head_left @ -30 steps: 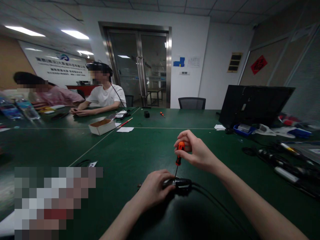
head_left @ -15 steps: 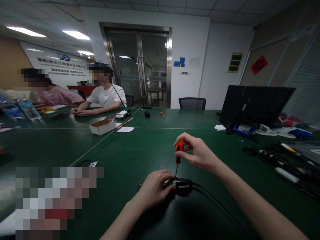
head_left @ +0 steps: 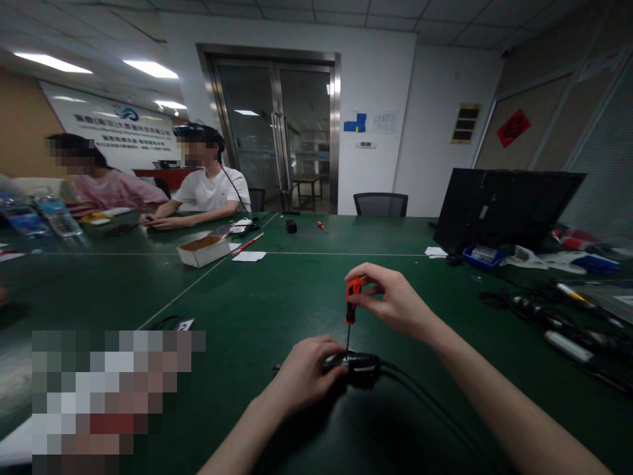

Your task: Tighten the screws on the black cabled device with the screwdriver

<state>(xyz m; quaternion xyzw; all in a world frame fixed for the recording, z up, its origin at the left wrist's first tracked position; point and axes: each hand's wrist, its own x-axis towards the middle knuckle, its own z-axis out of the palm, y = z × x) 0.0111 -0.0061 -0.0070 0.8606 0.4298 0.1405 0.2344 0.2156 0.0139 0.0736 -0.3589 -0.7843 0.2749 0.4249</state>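
My left hand [head_left: 312, 371] is wrapped over a dark, long corded device [head_left: 364, 368] lying on the green table, fingers closed round its body. A black cable leaves the device's right end, and its left tip pokes out past my hand. In my right hand [head_left: 390, 297] is a screwdriver [head_left: 352, 302] with an orange and black handle, gripped near the top between thumb and fingers. It stands almost upright, its thin shaft reaching down to the device just beside my left fingertips. Whether the tip sits in a screw cannot be made out.
Farther back on the table [head_left: 297, 290] lie a white open box [head_left: 204, 251], a small black block [head_left: 291, 226] and another screwdriver [head_left: 322, 226]. A monitor [head_left: 504, 208], a blue tray [head_left: 483, 257] and dark corded tools [head_left: 568, 330] are at right. Two people sit at far left.
My right thumb and fingers have shifted slightly on the screwdriver handle, which has tipped a little to the left. My left hand and the device have stayed put.
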